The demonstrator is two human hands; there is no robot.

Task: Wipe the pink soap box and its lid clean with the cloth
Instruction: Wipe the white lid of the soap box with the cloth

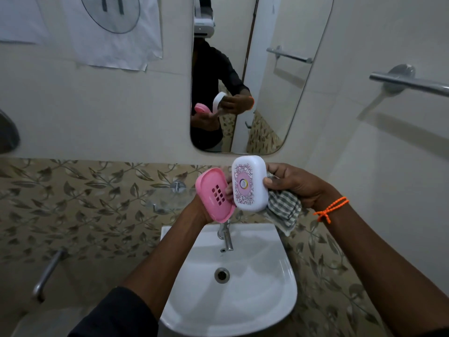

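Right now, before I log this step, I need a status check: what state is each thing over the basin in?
pink soap box: lid off, empty, tilted, held in the left hand
lid: off the box, patterned top toward the camera, gripped by the right hand
cloth: bunched behind the lid, hanging from the right hand
tap: no water running
sink: looks empty, drain open

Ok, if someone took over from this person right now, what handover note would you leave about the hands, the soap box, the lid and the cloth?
Left hand: grips the pink soap box, tilted, its open slotted side toward the camera.
Right hand: holds the white lid by its edge, printed top facing the camera, with the striped cloth bunched behind it.
Both pieces are apart, held above the sink.
Done: box and lid separated. How clean either is cannot be told.
Left: wipe both pieces with the cloth.
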